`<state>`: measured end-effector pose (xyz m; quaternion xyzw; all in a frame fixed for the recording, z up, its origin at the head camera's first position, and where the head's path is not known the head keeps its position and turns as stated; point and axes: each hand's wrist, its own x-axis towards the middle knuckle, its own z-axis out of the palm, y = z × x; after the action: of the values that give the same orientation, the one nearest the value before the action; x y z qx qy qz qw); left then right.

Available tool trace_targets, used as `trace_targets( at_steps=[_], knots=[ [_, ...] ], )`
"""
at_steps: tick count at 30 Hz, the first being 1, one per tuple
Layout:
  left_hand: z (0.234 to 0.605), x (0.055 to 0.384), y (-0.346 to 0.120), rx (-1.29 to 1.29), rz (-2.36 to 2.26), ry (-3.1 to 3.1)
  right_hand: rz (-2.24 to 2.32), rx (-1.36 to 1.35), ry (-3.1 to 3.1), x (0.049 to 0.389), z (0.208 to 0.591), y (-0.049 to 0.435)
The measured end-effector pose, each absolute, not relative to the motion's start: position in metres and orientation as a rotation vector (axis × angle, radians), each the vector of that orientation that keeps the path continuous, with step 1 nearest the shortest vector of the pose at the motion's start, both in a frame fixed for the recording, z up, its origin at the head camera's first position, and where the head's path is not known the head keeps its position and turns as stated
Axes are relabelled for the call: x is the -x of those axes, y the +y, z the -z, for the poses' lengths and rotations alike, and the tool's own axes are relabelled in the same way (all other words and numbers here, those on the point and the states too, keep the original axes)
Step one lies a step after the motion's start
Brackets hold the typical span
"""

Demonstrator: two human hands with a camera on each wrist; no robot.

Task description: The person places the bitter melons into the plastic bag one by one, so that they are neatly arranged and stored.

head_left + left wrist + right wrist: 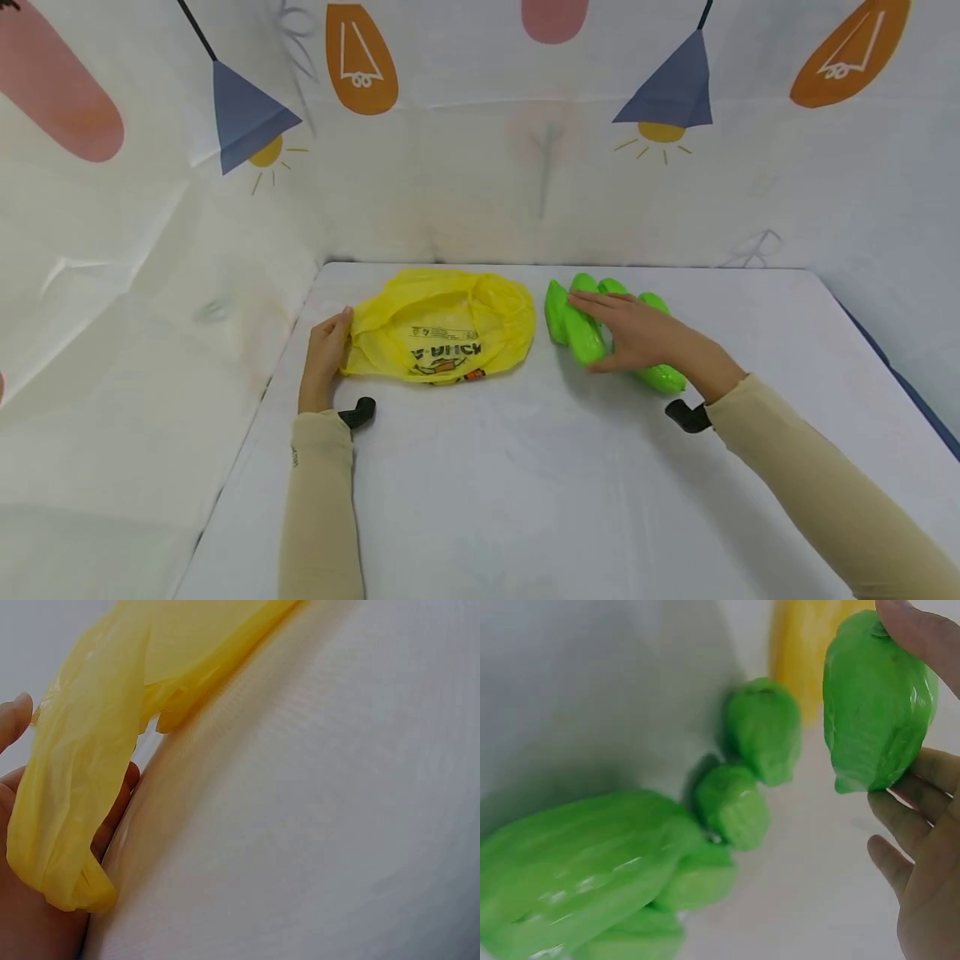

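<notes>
A yellow plastic bag (491, 321) with dark print lies at the back left of the table. My left hand (324, 354) holds its left edge, and in the left wrist view a strip of the yellow plastic (82, 772) hangs between thumb and fingers. My right hand (645, 333) grips a glossy green gourd-like vegetable (584, 336) to the right of the bag. In the right wrist view the thumb lies at one end of this held vegetable (877, 705) and the fingers at the other. Several similar green vegetables (556, 312) lie around and partly beneath that hand.
The white-covered table (495, 492) reaches back to a white cloth wall (465, 192) printed with lamps and shapes. Another cloth wall (135, 350) stands along the left side. A dark wrist mount (686, 417) sticks out by the right cuff, with another (358, 413) by the left.
</notes>
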<state>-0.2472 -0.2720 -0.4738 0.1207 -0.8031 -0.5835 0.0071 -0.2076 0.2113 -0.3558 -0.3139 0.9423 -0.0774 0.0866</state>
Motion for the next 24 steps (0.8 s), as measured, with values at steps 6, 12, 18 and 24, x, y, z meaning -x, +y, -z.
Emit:
trace_targets(
  at_steps=[6,12,18,24],
  knots=[
    [0.473,0.248,-0.272,-0.390,1.871,-2.496,0.178,1.004,2.783,0.223,0.346,0.171],
    [0.475,0.245,-0.273,-0.431,1.892,-2.475,0.165,1.085,2.718,0.240,0.348,0.119],
    [0.476,0.244,-0.272,-0.416,1.907,-2.465,0.151,1.143,2.634,0.253,0.361,0.066],
    [0.475,0.248,-0.272,-0.405,1.911,-2.452,0.129,1.154,2.578,0.257,0.374,0.024]
  ],
)
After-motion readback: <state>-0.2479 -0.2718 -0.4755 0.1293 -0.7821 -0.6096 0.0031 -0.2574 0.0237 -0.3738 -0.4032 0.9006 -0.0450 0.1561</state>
